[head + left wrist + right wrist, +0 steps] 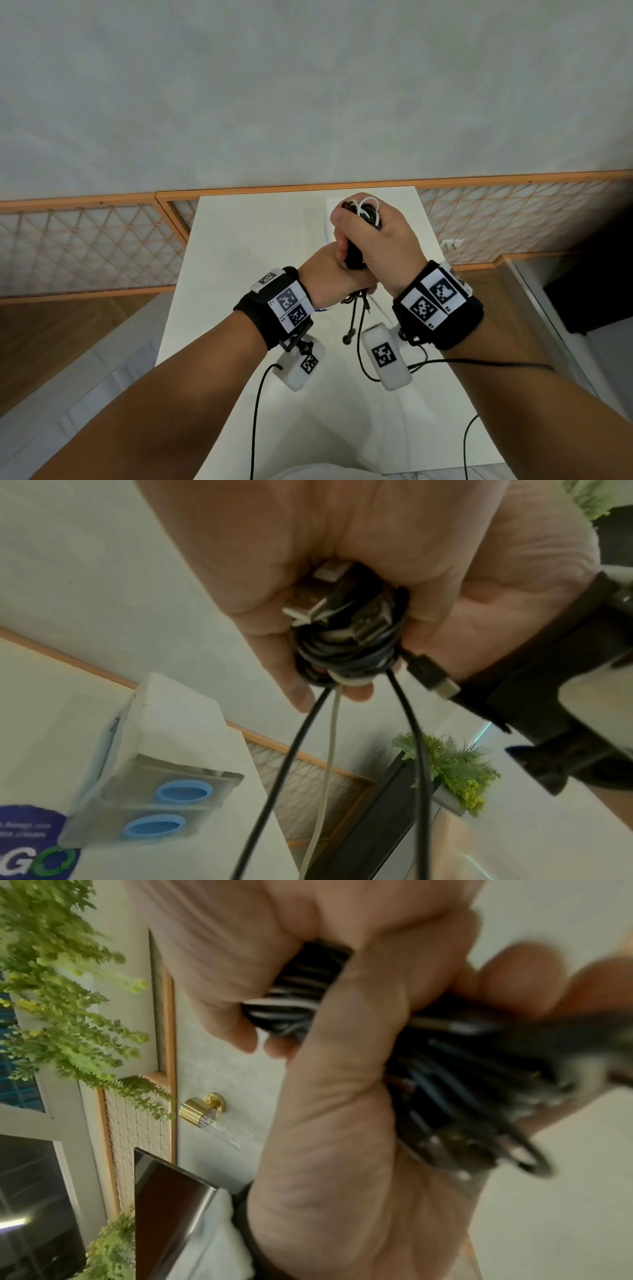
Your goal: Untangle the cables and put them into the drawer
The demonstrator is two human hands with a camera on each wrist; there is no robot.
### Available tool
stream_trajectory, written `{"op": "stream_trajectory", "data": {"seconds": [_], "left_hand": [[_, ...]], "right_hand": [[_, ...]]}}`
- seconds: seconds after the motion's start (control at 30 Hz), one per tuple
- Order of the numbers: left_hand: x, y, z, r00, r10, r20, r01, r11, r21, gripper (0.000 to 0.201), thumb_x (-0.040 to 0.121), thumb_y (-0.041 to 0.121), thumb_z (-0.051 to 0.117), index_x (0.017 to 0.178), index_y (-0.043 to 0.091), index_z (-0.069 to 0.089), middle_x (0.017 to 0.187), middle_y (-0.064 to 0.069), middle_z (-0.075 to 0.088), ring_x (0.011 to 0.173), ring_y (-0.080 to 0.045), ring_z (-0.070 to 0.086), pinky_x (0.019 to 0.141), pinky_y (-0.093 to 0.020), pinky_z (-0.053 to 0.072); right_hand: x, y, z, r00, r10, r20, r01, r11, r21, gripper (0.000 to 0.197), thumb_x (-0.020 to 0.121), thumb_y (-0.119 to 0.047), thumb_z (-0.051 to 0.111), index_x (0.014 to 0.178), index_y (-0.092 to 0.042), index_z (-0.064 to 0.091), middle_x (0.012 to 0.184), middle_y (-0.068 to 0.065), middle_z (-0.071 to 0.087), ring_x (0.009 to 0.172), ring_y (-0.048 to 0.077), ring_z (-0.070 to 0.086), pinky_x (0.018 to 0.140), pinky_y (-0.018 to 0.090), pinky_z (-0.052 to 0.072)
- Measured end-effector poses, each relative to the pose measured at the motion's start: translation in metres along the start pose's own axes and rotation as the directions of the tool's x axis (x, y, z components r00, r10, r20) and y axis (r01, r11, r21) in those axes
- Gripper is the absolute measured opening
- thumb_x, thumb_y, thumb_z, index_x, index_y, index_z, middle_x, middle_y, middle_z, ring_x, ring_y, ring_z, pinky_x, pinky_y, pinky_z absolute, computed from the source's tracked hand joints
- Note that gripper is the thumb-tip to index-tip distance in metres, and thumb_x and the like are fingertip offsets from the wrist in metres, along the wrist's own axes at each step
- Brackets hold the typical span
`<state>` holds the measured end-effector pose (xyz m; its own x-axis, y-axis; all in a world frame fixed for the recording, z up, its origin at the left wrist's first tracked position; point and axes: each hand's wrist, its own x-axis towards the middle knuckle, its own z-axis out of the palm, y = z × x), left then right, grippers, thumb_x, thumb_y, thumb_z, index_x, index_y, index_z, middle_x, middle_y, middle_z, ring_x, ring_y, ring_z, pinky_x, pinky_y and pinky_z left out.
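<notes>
Above white table (pixel 239 240): tangled cable bundle (pixel 364 210) clenched in right hand (pixel 376 246), left hand (pixel 329 274) just beneath, gripping its lower end, loose ends dangling.

We note a white desk (pixel 239 246) against a grey wall (pixel 274 96) with orange-framed lattice panels (pixel 85 246), a leafy green plant (pixel 452 767), a brass knob (pixel 202 1108), and a box with two blue rings (pixel 154 804).

Head view high above the white table (pixel 239 257); both wrist views very close under the same cables (pixel 342 647).
</notes>
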<state>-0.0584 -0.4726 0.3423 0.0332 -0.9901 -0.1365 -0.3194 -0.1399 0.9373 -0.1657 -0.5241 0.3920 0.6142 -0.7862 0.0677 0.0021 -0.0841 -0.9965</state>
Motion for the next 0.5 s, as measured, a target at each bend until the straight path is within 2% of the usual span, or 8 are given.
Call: {"op": "stream_trajectory", "data": {"seconds": [0.1, 0.17, 0.2, 0.27, 0.3, 0.33, 0.4, 0.5], "left_hand": [[-0.003, -0.006, 0.000, 0.989, 0.032, -0.143, -0.035, 0.999, -0.018, 0.022, 0.089, 0.033, 0.064, 0.083, 0.014, 0.071, 0.076, -0.014, 0.075, 0.076, -0.045, 0.070, 0.073, -0.062, 0.057], [-0.003, -0.006, -0.004, 0.966, 0.058, -0.252, -0.083, 0.992, -0.091, 0.022, 0.093, 0.039, 0.065, 0.083, 0.021, 0.073, 0.077, -0.010, 0.076, 0.077, -0.039, 0.072, 0.078, -0.059, 0.059], [-0.003, -0.005, -0.006, 0.950, 0.060, -0.308, -0.107, 0.984, -0.140, 0.022, 0.094, 0.038, 0.067, 0.081, 0.022, 0.074, 0.078, -0.008, 0.076, 0.079, -0.035, 0.074, 0.080, -0.057, 0.060], [-0.001, -0.003, -0.008, 0.910, 0.001, -0.415, -0.096, 0.974, -0.207, 0.031, 0.094, 0.035, 0.072, 0.070, 0.015, 0.072, 0.070, -0.008, 0.073, 0.073, -0.036, 0.074, 0.077, -0.057, 0.062], [-0.001, -0.001, -0.009, 0.891, -0.029, -0.453, -0.084, 0.970, -0.228, 0.036, 0.094, 0.034, 0.074, 0.065, 0.013, 0.069, 0.064, -0.008, 0.070, 0.070, -0.037, 0.073, 0.074, -0.056, 0.062], [0.000, 0.000, -0.010, 0.882, -0.049, -0.469, -0.084, 0.962, -0.258, 0.037, 0.093, 0.033, 0.074, 0.064, 0.013, 0.068, 0.061, -0.007, 0.068, 0.067, -0.037, 0.073, 0.072, -0.055, 0.063], [0.001, 0.001, -0.014, 0.876, -0.103, -0.470, -0.101, 0.915, -0.390, 0.029, 0.093, 0.029, 0.076, 0.071, 0.012, 0.068, 0.058, -0.004, 0.063, 0.060, -0.033, 0.071, 0.072, -0.053, 0.061], [0.002, 0.002, -0.027, 0.861, -0.218, -0.459, -0.126, 0.783, -0.609, 0.018, 0.095, 0.018, 0.075, 0.080, 0.011, 0.067, 0.057, -0.001, 0.056, 0.050, -0.020, 0.059, 0.071, -0.045, 0.058]], "right_hand": [[-0.001, 0.022, -0.014, 0.997, 0.047, 0.054, -0.055, 0.988, 0.147, 0.088, 0.074, -0.050, 0.086, 0.148, -0.028, 0.046, 0.128, 0.005, 0.069, 0.113, 0.012, 0.070, 0.092, 0.027, 0.057], [-0.005, 0.043, -0.021, 0.988, 0.135, 0.081, -0.149, 0.968, 0.203, 0.136, 0.056, -0.064, 0.092, 0.163, -0.026, 0.017, 0.151, 0.004, 0.055, 0.136, 0.011, 0.057, 0.109, 0.034, 0.050], [-0.009, 0.053, -0.022, 0.977, 0.177, 0.117, -0.196, 0.963, 0.183, 0.142, 0.054, -0.063, 0.094, 0.164, -0.025, 0.012, 0.156, 0.004, 0.050, 0.142, 0.015, 0.051, 0.115, 0.041, 0.045], [-0.018, 0.070, -0.017, 0.947, 0.230, 0.223, -0.248, 0.967, 0.055, 0.121, 0.070, -0.048, 0.093, 0.162, -0.021, 0.020, 0.154, 0.007, 0.052, 0.140, 0.015, 0.052, 0.115, 0.044, 0.046], [-0.024, 0.075, -0.012, 0.938, 0.231, 0.258, -0.235, 0.972, -0.016, 0.096, 0.082, -0.036, 0.087, 0.158, -0.017, 0.030, 0.143, 0.006, 0.061, 0.131, 0.010, 0.059, 0.108, 0.036, 0.051], [-0.029, 0.079, -0.008, 0.938, 0.221, 0.266, -0.215, 0.975, -0.053, 0.068, 0.092, -0.025, 0.079, 0.148, -0.017, 0.042, 0.126, 0.004, 0.069, 0.115, 0.007, 0.067, 0.097, 0.027, 0.054], [-0.038, 0.088, -0.005, 0.954, 0.201, 0.223, -0.184, 0.978, -0.094, 0.020, 0.101, -0.018, 0.066, 0.120, -0.016, 0.062, 0.089, 0.001, 0.071, 0.082, 0.014, 0.070, 0.080, 0.028, 0.054], [-0.051, 0.100, -0.016, 0.952, 0.228, 0.202, -0.203, 0.970, -0.135, 0.019, 0.103, -0.022, 0.062, 0.093, -0.007, 0.066, 0.060, -0.006, 0.059, 0.057, 0.015, 0.056, 0.073, 0.043, 0.054]]}}
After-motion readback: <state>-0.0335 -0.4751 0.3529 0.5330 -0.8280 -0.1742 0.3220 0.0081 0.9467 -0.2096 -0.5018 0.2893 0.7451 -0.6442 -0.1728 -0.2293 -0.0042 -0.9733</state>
